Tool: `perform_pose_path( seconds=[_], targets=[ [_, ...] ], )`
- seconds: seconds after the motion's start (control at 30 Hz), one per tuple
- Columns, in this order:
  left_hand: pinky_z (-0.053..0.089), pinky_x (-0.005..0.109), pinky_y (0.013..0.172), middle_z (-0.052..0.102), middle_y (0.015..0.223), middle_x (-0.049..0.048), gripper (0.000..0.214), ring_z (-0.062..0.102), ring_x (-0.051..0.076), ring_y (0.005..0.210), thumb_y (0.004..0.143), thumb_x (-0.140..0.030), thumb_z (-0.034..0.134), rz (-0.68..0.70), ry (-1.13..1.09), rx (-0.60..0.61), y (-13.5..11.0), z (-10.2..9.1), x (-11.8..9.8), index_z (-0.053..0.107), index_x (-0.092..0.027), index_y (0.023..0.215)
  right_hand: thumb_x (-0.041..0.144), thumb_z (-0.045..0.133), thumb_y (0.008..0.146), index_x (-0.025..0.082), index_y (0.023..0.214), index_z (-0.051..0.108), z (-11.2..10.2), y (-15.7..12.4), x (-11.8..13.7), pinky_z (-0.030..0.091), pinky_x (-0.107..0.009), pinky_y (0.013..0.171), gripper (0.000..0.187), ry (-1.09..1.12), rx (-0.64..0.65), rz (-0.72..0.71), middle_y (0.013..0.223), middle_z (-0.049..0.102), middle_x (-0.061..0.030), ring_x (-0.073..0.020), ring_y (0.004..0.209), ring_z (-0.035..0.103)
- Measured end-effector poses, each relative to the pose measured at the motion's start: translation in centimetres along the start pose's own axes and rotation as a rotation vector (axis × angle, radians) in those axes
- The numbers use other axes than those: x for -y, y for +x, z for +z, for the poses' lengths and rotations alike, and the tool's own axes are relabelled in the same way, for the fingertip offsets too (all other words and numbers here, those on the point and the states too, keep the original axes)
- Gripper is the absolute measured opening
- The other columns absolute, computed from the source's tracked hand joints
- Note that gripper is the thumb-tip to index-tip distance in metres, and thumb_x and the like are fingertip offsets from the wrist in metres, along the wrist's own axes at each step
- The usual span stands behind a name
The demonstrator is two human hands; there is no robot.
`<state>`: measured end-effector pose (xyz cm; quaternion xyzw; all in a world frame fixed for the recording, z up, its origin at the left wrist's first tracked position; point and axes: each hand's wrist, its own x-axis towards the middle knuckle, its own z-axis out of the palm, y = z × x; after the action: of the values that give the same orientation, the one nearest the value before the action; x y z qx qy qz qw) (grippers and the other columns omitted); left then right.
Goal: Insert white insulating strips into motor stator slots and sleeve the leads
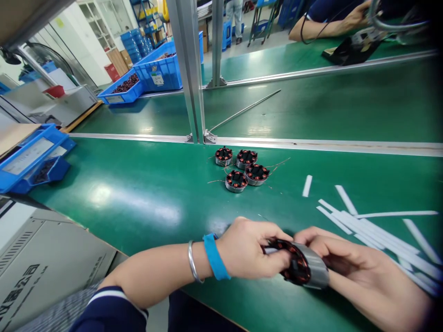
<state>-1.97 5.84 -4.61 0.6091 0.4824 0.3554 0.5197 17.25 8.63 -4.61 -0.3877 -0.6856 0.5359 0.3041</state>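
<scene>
A motor stator (314, 266) with a grey metal ring and copper windings is held tilted just above the green bench (138, 193). My right hand (367, 272) grips its outer ring from the right, fingers partly hidden behind it. At its open wound face, my left hand (249, 249) is closed, with thumb and fingers pinching the edge. A small pale bit shows between those fingers, too small to name. Beyond my hands stand several more stators (236, 181) in a close group, thin copper wires sticking out. White strips (377, 233) lie loosely piled beside and behind my right hand.
A metal frame post (190, 69) rises from a rail along the bench's back. A thin rod (245, 109) leans behind it. Blue bins (157, 67) stand at the far left, others (34, 157) at the near left. Across the bench is another person's arm (321, 27).
</scene>
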Motion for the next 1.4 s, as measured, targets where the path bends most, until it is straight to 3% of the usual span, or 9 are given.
perform_pose_path(
  seconds=[0.13, 0.33, 0.5, 0.63, 0.87, 1.0, 1.1, 1.27, 1.4],
  targets=[
    [0.046, 0.017, 0.053, 0.074, 0.084, 0.0079, 0.042, 0.064, 0.011, 0.061, 0.069, -0.009, 0.060, -0.165, -0.212, 0.107, 0.1, 0.4, 0.3, 0.071, -0.010, 0.109, 0.048, 0.069, 0.075, 0.020, 0.050, 0.062, -0.3, 0.2, 0.7, 0.049, -0.028, 0.049, 0.038, -0.037, -0.013, -0.016, 0.068, 0.064, -0.0079, -0.0203, 0.056, 0.063],
    [0.050, 0.020, 0.058, 0.073, 0.081, 0.0076, 0.034, 0.066, 0.015, 0.069, 0.065, -0.011, 0.065, -0.079, -0.124, -0.018, 0.1, 1.1, 0.8, 0.073, -0.011, 0.098, 0.049, 0.069, 0.077, 0.020, 0.051, 0.059, -0.9, 0.0, 0.7, 0.049, -0.030, 0.055, 0.039, -0.054, 0.025, 0.065, 0.074, 0.066, -0.0089, -0.0211, 0.062, 0.063],
    [0.047, 0.017, 0.054, 0.072, 0.074, 0.0059, 0.049, 0.057, 0.007, 0.053, 0.067, -0.005, 0.059, -0.242, -0.312, 0.147, 0.4, 0.2, 0.3, 0.070, -0.006, 0.115, 0.048, 0.071, 0.076, 0.020, 0.052, 0.056, -1.3, -0.1, 0.3, 0.049, -0.030, 0.056, 0.040, -0.018, 0.032, 0.101, 0.075, 0.065, -0.0083, -0.0202, 0.063, 0.061],
    [0.051, 0.019, 0.062, 0.073, 0.079, 0.0068, 0.053, 0.059, 0.006, 0.057, 0.067, -0.001, 0.054, -0.298, -0.397, 0.201, 0.7, -0.6, 0.1, 0.070, -0.007, 0.117, 0.047, 0.070, 0.076, 0.020, 0.052, 0.053, -1.4, 0.0, 0.6, 0.049, -0.029, 0.057, 0.040, -0.013, 0.063, 0.113, 0.076, 0.066, -0.0083, -0.0195, 0.064, 0.061],
    [0.042, 0.015, 0.050, 0.066, 0.060, 0.0007, 0.048, 0.050, 0.004, 0.047, 0.064, 0.000, 0.057, -0.289, -0.354, 0.139, 0.5, -0.2, 0.3, 0.073, -0.007, 0.108, 0.041, 0.073, 0.068, 0.021, 0.048, 0.041, -0.5, 0.1, 0.9, 0.046, -0.030, 0.058, 0.042, -0.076, -0.025, 0.142, 0.072, 0.065, -0.0068, -0.0189, 0.062, 0.059],
    [0.050, 0.020, 0.058, 0.072, 0.073, 0.0051, 0.040, 0.062, 0.009, 0.058, 0.062, -0.003, 0.062, -0.325, -0.460, 0.118, 0.6, -0.1, 0.4, 0.074, -0.009, 0.100, 0.040, 0.071, 0.071, 0.021, 0.048, 0.039, -0.2, 0.3, 1.2, 0.046, -0.028, 0.057, 0.043, -0.038, -0.019, 0.068, 0.070, 0.064, -0.0057, -0.0174, 0.061, 0.059],
    [0.055, 0.023, 0.062, 0.074, 0.083, 0.0077, 0.041, 0.069, 0.014, 0.069, 0.058, -0.006, 0.068, -0.332, -0.565, 0.105, 1.0, -0.7, 0.1, 0.073, -0.010, 0.099, 0.047, 0.068, 0.077, 0.021, 0.055, 0.051, -2.4, 0.5, 1.2, 0.048, -0.029, 0.057, 0.037, -0.021, -0.026, 0.045, 0.073, 0.067, -0.0062, -0.0176, 0.063, 0.061],
    [0.057, 0.025, 0.055, 0.075, 0.084, 0.0089, 0.052, 0.072, 0.019, 0.065, 0.060, -0.013, 0.076, -0.321, -0.679, 0.138, 1.4, -2.1, -0.5, 0.069, -0.013, 0.112, 0.042, 0.064, 0.082, 0.022, 0.077, 0.065, -7.4, 0.5, -0.5, 0.049, -0.038, 0.077, 0.021, -0.557, -0.330, -0.114, 0.085, 0.069, -0.0086, -0.0230, 0.079, 0.064],
    [0.055, 0.023, 0.049, 0.073, 0.072, 0.0065, 0.045, 0.071, 0.019, 0.056, 0.063, -0.022, 0.080, -0.341, -0.666, 0.123, 1.5, -2.3, -0.3, 0.068, -0.012, 0.104, 0.033, 0.051, 0.091, 0.020, 0.089, 0.067, -6.8, 1.9, -2.3, 0.052, -0.037, 0.079, 0.021, -0.863, -0.356, -0.278, 0.100, 0.068, -0.0114, -0.0244, 0.090, 0.066]
  ],
)
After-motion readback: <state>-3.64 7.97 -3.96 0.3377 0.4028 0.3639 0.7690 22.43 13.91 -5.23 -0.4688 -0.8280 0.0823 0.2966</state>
